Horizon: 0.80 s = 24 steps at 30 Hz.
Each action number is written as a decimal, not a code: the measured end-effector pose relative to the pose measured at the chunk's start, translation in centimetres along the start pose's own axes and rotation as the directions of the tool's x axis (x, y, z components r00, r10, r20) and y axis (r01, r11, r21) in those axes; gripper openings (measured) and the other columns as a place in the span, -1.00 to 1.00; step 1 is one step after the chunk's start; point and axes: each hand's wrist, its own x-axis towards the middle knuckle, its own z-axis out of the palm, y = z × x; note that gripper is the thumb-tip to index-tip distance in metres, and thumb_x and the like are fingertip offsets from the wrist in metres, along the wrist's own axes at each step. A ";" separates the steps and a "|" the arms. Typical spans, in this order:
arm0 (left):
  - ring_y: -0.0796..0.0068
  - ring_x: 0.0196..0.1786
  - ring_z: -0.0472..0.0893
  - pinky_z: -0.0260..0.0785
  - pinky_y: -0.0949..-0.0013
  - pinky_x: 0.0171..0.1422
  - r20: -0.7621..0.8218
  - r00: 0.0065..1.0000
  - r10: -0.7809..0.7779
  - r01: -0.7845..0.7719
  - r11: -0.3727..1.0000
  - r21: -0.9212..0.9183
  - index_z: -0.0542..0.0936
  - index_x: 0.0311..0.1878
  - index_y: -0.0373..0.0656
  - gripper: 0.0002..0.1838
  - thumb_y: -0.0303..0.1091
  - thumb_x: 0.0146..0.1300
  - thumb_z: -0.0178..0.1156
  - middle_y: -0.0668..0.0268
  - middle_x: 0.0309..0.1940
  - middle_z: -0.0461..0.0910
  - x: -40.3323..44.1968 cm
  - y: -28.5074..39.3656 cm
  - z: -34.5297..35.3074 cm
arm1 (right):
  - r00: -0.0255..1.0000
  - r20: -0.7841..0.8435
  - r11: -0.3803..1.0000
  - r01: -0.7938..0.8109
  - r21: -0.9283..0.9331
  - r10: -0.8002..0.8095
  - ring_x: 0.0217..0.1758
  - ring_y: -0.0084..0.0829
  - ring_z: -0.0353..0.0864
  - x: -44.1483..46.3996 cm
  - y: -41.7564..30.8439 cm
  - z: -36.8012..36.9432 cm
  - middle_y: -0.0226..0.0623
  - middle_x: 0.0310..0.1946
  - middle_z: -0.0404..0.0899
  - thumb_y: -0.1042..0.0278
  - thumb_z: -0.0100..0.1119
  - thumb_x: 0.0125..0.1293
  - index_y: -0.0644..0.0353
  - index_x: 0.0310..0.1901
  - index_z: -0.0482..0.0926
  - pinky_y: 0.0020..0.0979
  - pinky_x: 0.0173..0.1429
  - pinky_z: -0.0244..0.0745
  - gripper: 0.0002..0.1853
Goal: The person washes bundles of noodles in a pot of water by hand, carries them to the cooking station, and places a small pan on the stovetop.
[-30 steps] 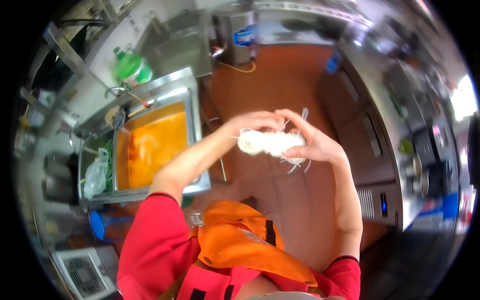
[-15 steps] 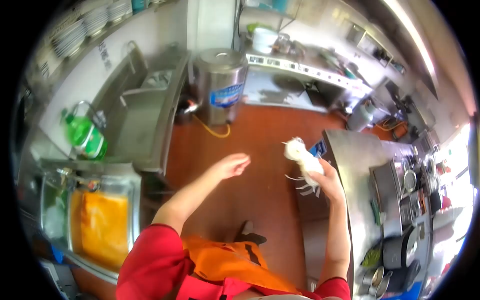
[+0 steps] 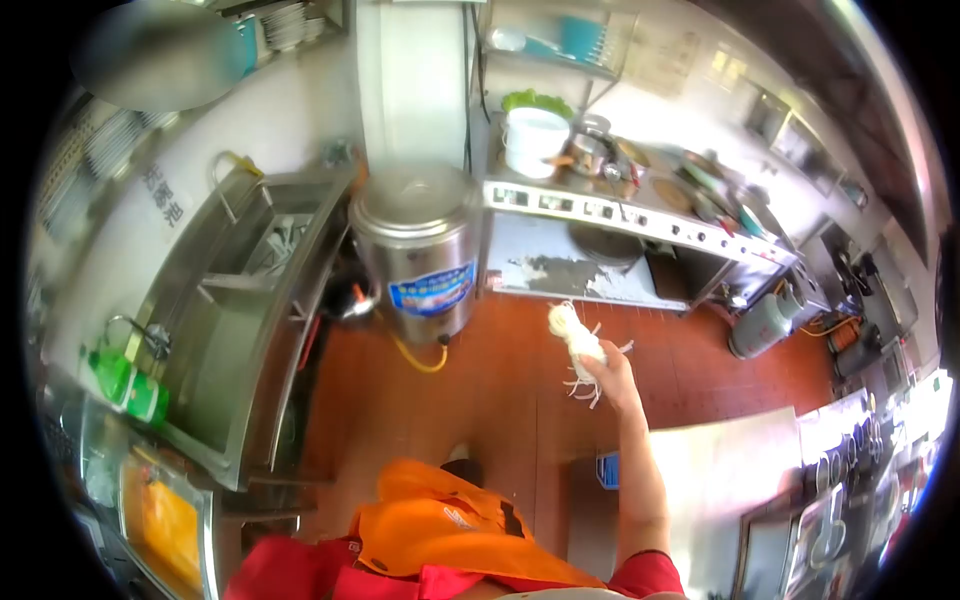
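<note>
My right hand (image 3: pixel 612 378) is closed around a bundle of white noodles (image 3: pixel 577 343), held out over the red tiled floor. Loose strands stick out below and beside the fingers. The far end of the bundle points toward the stove (image 3: pixel 590 212). My left hand is out of view; only the red sleeve (image 3: pixel 280 568) on that side shows, at the bottom edge.
A tall lidded steel barrel (image 3: pixel 415 250) with a yellow hose stands ahead-left. Left are a steel sink (image 3: pixel 190 345), a green bottle (image 3: pixel 128 388) and a tray of orange liquid (image 3: pixel 172 530). A steel counter (image 3: pixel 715 470) and gas cylinder (image 3: pixel 765 325) are on the right. A white bucket (image 3: pixel 535 140) stands by the stove.
The view has moved forward, so the stove and barrel look closer. My left hand has dropped out of view. My right hand still grips the noodles and is now clear of the counter's side.
</note>
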 end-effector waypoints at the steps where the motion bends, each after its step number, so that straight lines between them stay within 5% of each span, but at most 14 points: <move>1: 0.21 -0.43 0.43 0.35 0.25 -0.30 0.013 1.000 -0.026 0.026 1.000 -0.013 0.50 -0.31 -0.21 -0.84 -0.30 0.19 0.11 0.14 -0.51 0.48 0.9 2.3 1.3 | 1.000 0.027 1.000 0.006 -0.031 -0.005 -0.16 -0.45 0.61 4.1 -0.4 0.3 -0.15 -0.15 0.61 0.32 0.31 0.18 0.36 0.14 0.43 -0.45 -0.09 0.52 -0.48; 3: 0.28 -0.44 0.44 0.35 0.30 -0.32 0.013 1.000 -0.023 0.023 0.999 -0.031 0.51 -0.29 -0.21 -0.83 -0.29 0.22 0.10 0.18 -0.51 0.49 3.9 8.0 2.9 | 0.997 0.082 0.995 0.014 -0.101 -0.006 -0.14 -0.43 0.62 11.2 -1.9 0.1 -0.12 -0.14 0.60 0.30 0.31 0.19 0.37 0.14 0.43 -0.43 -0.08 0.52 -0.47; 4: 0.32 -0.45 0.44 0.35 0.32 -0.33 0.011 1.000 -0.004 0.004 0.999 -0.045 0.52 -0.28 -0.21 -0.82 -0.28 0.24 0.10 0.20 -0.51 0.50 5.8 11.5 3.2 | 0.991 0.122 0.998 -0.056 0.040 0.051 -0.13 -0.40 0.62 15.5 -2.0 -0.3 -0.09 -0.17 0.61 0.23 0.33 0.17 0.38 0.14 0.42 -0.42 -0.09 0.53 -0.43; 7: 0.42 -0.46 0.46 0.35 0.38 -0.36 -0.036 0.985 0.171 -0.173 0.984 -0.041 0.53 -0.25 -0.21 -0.80 -0.26 0.28 0.09 0.25 -0.52 0.51 12.1 24.7 3.4 | 0.992 0.038 0.946 0.128 -0.298 -0.122 -0.14 -0.38 0.63 27.1 -0.5 -4.1 -0.08 -0.18 0.62 0.17 0.35 0.16 0.39 0.14 0.41 -0.41 -0.12 0.54 -0.39; 9: 0.49 -0.48 0.47 0.35 0.43 -0.38 -0.066 0.930 0.362 -0.367 0.927 -0.081 0.54 -0.23 -0.21 -0.79 -0.25 0.31 0.08 0.29 -0.52 0.52 14.4 36.8 3.5 | 0.989 0.116 0.957 0.121 -0.265 -0.093 -0.13 -0.46 0.59 33.8 -4.0 -6.5 -0.14 -0.15 0.62 0.20 0.33 0.18 0.45 0.16 0.37 -0.44 -0.06 0.51 -0.38; 11: 0.56 -0.49 0.47 0.36 0.47 -0.40 -0.067 0.810 0.583 -0.585 0.790 -0.183 0.55 -0.21 -0.20 -0.78 -0.23 0.34 0.07 0.32 -0.52 0.53 14.8 51.6 4.1 | 0.988 0.050 0.978 0.151 -0.145 -0.145 -0.16 -0.55 0.57 40.5 -5.0 -9.8 -0.21 -0.18 0.61 0.39 0.28 0.21 0.45 0.16 0.37 -0.50 -0.09 0.50 -0.46; 12: 0.63 -0.60 0.36 0.24 0.50 -0.51 0.150 0.681 0.716 -0.714 0.696 -0.077 0.52 -0.25 -0.15 -0.77 -0.18 0.36 0.08 0.44 -0.62 0.42 17.9 57.7 4.2 | 0.987 0.031 0.967 0.164 -0.196 -0.161 -0.16 -0.56 0.57 43.7 -5.2 -11.7 -0.19 -0.17 0.61 0.35 0.31 0.20 0.45 0.17 0.36 -0.53 -0.11 0.50 -0.44; 13: 0.67 -0.59 0.34 0.16 0.50 -0.54 0.150 0.688 0.710 -0.703 0.703 -0.107 0.49 -0.32 -0.12 -0.73 -0.12 0.35 0.11 0.49 -0.61 0.40 11.2 66.6 4.9 | 0.987 -0.032 0.959 0.143 -0.246 -0.155 -0.18 -0.54 0.58 45.9 -6.9 -12.5 -0.20 -0.15 0.62 0.31 0.31 0.20 0.45 0.19 0.35 -0.52 -0.13 0.49 -0.41; 14: 0.68 -0.59 0.34 0.19 0.51 -0.53 0.070 0.462 0.884 -0.818 0.455 -0.351 0.50 -0.29 -0.14 -0.73 -0.12 0.35 0.11 0.48 -0.60 0.41 9.4 72.2 6.1 | 0.965 -0.016 0.923 0.247 -0.294 -0.263 -0.19 -0.52 0.58 49.3 -7.1 -13.9 -0.20 -0.17 0.62 0.30 0.31 0.20 0.45 0.19 0.36 -0.51 -0.13 0.49 -0.40; 15: 0.70 -0.51 0.39 0.24 0.56 -0.44 0.164 0.566 0.808 -0.809 0.583 -0.076 0.52 -0.21 -0.16 -0.73 -0.13 0.36 0.09 0.47 -0.54 0.44 15.5 76.6 7.8 | 0.930 0.010 0.875 0.348 -0.338 -0.366 -0.19 -0.50 0.59 52.7 -6.9 -15.1 -0.21 -0.18 0.63 0.28 0.32 0.20 0.44 0.19 0.36 -0.50 -0.13 0.48 -0.40; 17: 0.68 -0.38 0.44 0.31 0.56 -0.30 0.111 0.543 0.832 -0.835 0.549 -0.029 0.52 -0.13 -0.17 -0.74 -0.15 0.37 0.09 0.47 -0.44 0.48 12.3 86.6 8.8 | 0.945 0.047 0.836 0.310 -0.453 -0.325 -0.16 -0.49 0.58 59.2 -9.1 -16.3 -0.18 -0.15 0.63 0.24 0.31 0.20 0.42 0.18 0.38 -0.46 -0.08 0.48 -0.40; 19: 0.63 -0.26 0.44 0.32 0.52 -0.16 0.141 0.476 0.868 -0.798 0.493 -0.347 0.52 -0.03 -0.19 -0.67 -0.11 0.37 0.09 0.44 -0.30 0.50 13.9 93.4 8.7 | 0.936 0.065 0.849 0.342 -0.403 -0.346 -0.13 -0.50 0.59 66.4 -9.3 -16.5 -0.13 -0.15 0.62 0.19 0.30 0.20 0.36 0.16 0.41 -0.44 -0.05 0.47 -0.43; 24: 0.43 0.13 0.44 0.27 0.34 0.24 -0.158 0.529 0.834 -0.748 0.370 -0.552 0.41 0.20 -0.31 -0.43 0.02 0.37 0.06 0.22 0.09 0.48 12.9 107.3 6.3 | 0.894 0.188 0.801 0.447 -0.398 -0.406 -0.14 -0.35 0.62 80.3 -10.6 -14.1 -0.07 -0.15 0.61 0.26 0.32 0.16 0.32 0.10 0.44 -0.39 -0.04 0.48 -0.48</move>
